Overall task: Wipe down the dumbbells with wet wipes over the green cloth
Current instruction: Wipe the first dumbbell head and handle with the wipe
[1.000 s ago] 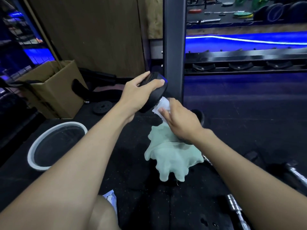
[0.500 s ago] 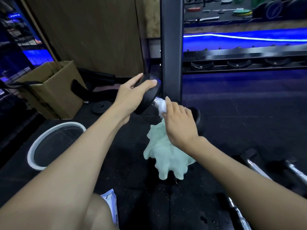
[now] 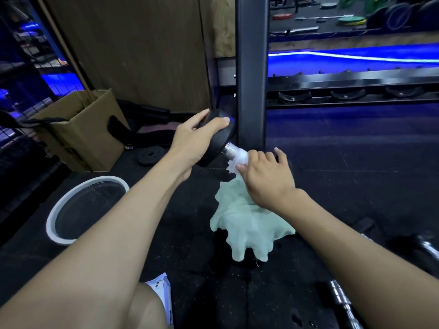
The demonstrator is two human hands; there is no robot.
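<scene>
A: L hand?
B: left hand [image 3: 192, 136] grips dumbbell [image 3: 219, 144] head, held up off floor.
A: R?
B: right hand [image 3: 266, 176] curled, pressing wet wipe [image 3: 237, 160] round the handle; green cloth [image 3: 247, 224] just under it.

My right hand [image 3: 266, 176] covers most of the dumbbell [image 3: 218, 146] handle, and its far head is hidden behind my hand. My wrist hides part of the green cloth [image 3: 247, 224]. My knee covers most of the white packet [image 3: 161, 293]. The loose dumbbells [image 3: 344, 302] at right are cut off by the edge.
</scene>
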